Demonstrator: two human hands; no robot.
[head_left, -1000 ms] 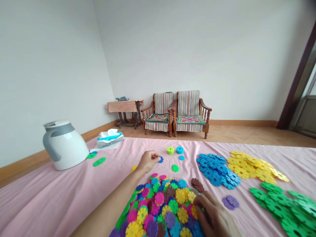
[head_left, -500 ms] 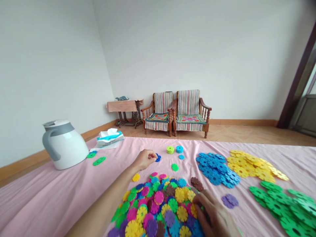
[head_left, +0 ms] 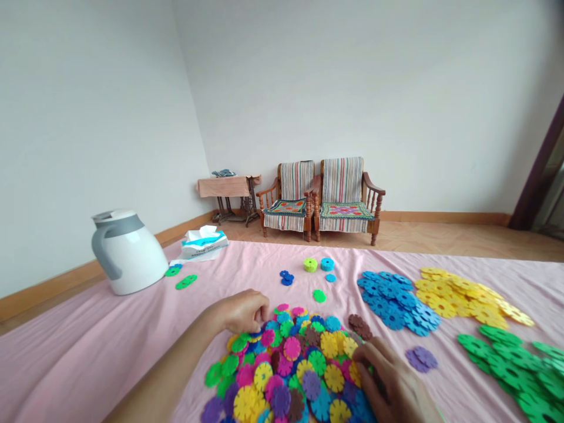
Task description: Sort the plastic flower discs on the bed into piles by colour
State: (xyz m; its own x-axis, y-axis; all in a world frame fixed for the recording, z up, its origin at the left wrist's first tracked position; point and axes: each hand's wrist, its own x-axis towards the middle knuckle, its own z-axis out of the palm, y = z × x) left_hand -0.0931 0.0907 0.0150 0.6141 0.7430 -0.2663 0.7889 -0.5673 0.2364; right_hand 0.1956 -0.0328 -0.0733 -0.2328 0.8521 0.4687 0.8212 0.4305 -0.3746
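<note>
"Plastic discs first: on my remote feed, the mixed pile [head_left: 291, 370] lies between the two hands. Hand states?"

"Left hand [head_left: 244, 311]: fingers curled narrow at the pile's far-left edge; whether anything is pinched, I cannot tell. Right hand [head_left: 394, 382]: bent against the right flank, thumb and fingers slightly apart, contents hidden from me."

"Failure modes?"

"I rate slippage first: the discs overlap loosely, so a push from either side could spill some outward. The brown discs [head_left: 360, 326] sit near enough to be swept in. A wide rightward swing could scatter the purple discs [head_left: 421, 359]."

"Counts, working outward?"

"Hands, two. Mixed pile, one; pieces too overlapped to count. Purple, at least two. Loose green disc [head_left: 319, 296], one. Dark blue cluster [head_left: 286, 278], one, apparently three pieces. Loose light-blue disc [head_left: 330, 278], one. Short stacks, two: lime stack [head_left: 310, 265], blue stack [head_left: 326, 264]. Single-colour heaps, three: blue heap [head_left: 392, 299], yellow heap [head_left: 462, 296], green heap [head_left: 511, 364]. Jug [head_left: 136, 258], one. Tissue box [head_left: 204, 244], one. Armchairs [head_left: 346, 202], two."
</note>
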